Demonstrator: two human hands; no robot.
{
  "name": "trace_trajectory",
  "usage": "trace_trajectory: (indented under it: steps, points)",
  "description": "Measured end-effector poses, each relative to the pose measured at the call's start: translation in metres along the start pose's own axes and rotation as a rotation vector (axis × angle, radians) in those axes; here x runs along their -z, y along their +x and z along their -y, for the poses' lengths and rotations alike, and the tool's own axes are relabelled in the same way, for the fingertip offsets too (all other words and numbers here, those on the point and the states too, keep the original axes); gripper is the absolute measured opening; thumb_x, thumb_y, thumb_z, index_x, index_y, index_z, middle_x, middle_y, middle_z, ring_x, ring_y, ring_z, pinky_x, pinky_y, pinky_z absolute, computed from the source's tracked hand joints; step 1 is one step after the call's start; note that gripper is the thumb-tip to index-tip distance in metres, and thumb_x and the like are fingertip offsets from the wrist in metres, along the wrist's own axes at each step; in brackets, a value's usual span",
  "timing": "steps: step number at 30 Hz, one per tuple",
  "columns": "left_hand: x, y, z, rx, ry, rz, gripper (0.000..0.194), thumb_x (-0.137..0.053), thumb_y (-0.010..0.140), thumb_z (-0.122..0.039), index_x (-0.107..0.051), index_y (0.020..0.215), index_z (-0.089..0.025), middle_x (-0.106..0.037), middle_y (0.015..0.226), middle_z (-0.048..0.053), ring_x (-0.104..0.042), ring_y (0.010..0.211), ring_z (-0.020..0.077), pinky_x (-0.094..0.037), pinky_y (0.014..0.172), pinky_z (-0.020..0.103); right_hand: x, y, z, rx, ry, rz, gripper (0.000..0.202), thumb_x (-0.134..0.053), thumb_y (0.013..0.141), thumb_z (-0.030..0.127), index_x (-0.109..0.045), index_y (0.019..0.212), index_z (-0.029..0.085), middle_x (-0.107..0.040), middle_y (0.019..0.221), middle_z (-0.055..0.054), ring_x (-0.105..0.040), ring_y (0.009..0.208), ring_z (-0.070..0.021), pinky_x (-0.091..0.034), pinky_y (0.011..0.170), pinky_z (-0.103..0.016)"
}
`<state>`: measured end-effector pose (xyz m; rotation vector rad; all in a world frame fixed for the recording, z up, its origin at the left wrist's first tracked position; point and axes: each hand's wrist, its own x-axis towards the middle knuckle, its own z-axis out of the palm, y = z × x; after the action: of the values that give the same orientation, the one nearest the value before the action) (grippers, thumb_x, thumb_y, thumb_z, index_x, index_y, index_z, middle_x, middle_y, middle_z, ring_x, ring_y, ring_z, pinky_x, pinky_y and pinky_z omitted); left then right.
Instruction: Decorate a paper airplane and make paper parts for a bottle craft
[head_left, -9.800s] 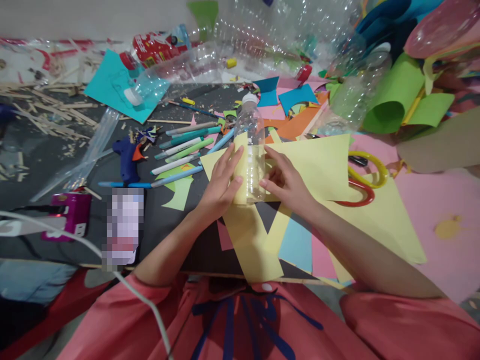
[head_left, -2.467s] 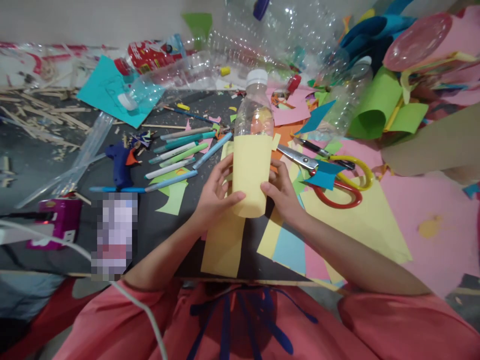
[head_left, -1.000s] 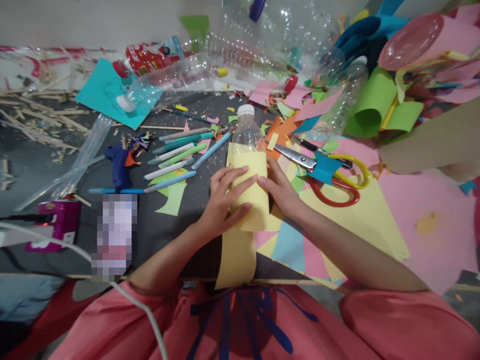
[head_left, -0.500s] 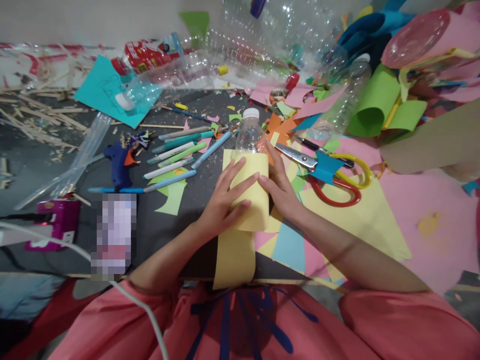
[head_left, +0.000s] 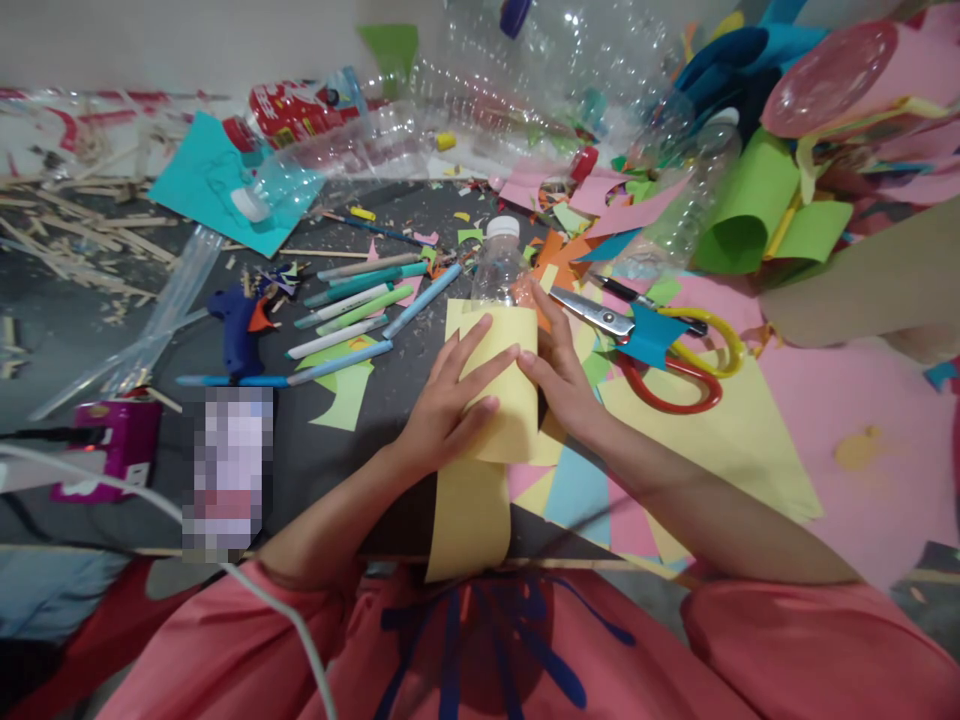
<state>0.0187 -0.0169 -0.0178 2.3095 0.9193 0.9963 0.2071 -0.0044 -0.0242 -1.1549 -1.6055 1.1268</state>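
Observation:
A small clear plastic bottle (head_left: 497,268) with a white cap lies on the dark table, its body wrapped in yellow paper (head_left: 510,400). My left hand (head_left: 448,400) presses flat on the paper from the left, fingers spread across it. My right hand (head_left: 559,370) holds the wrapped bottle from the right side, thumb meeting the left fingertips. A loose strip of the same yellow paper (head_left: 469,515) trails toward my lap.
Scissors (head_left: 660,345) with red and yellow handles lie just right of my hands. Several markers (head_left: 360,300) and a blue glue gun (head_left: 240,322) lie to the left. Empty clear bottles (head_left: 352,150), coloured paper scraps and green paper rolls (head_left: 750,205) crowd the back and right.
Earlier the wrapped bottle was held up off the table; it now lies down under both hands. In the last half second the hands barely shifted.

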Motion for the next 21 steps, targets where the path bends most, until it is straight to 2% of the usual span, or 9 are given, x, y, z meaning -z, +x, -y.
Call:
trace_trajectory:
  steps: [3,12,21]
  points:
    - [0.0001,0.0002,0.0003,-0.004,0.0,0.0,0.052,-0.038,0.104,-0.036,-0.031,0.155,-0.029,-0.027,0.164,0.013,-0.029,0.151,0.0258,-0.026,0.123,0.047,0.0003,-0.0002,0.0,-0.02,-0.014,0.005,0.071,-0.04,0.096,0.064,-0.014,0.157,0.041,-0.03,0.164,0.0,-0.027,0.152,-0.0277,-0.044,0.114,-0.055]
    - [0.0005,0.0006,0.0003,0.0,0.027,0.008,0.052,-0.034,0.104,-0.037,-0.032,0.155,-0.027,-0.029,0.164,0.014,-0.031,0.151,0.0256,-0.027,0.122,0.047,0.0014,0.0006,0.0018,-0.089,0.135,0.052,0.08,-0.047,0.091,0.068,-0.011,0.157,0.041,-0.024,0.166,-0.002,-0.025,0.153,-0.027,-0.046,0.113,-0.054]
    - [0.0006,-0.0001,0.0004,-0.003,0.035,0.017,0.053,-0.034,0.105,-0.034,-0.027,0.156,-0.027,-0.025,0.165,0.014,-0.028,0.152,0.0238,-0.025,0.123,0.045,-0.0003,0.001,0.0018,-0.052,0.12,0.013,0.075,-0.048,0.09,0.068,-0.018,0.155,0.043,-0.025,0.166,0.002,-0.023,0.154,-0.027,-0.039,0.118,-0.055]
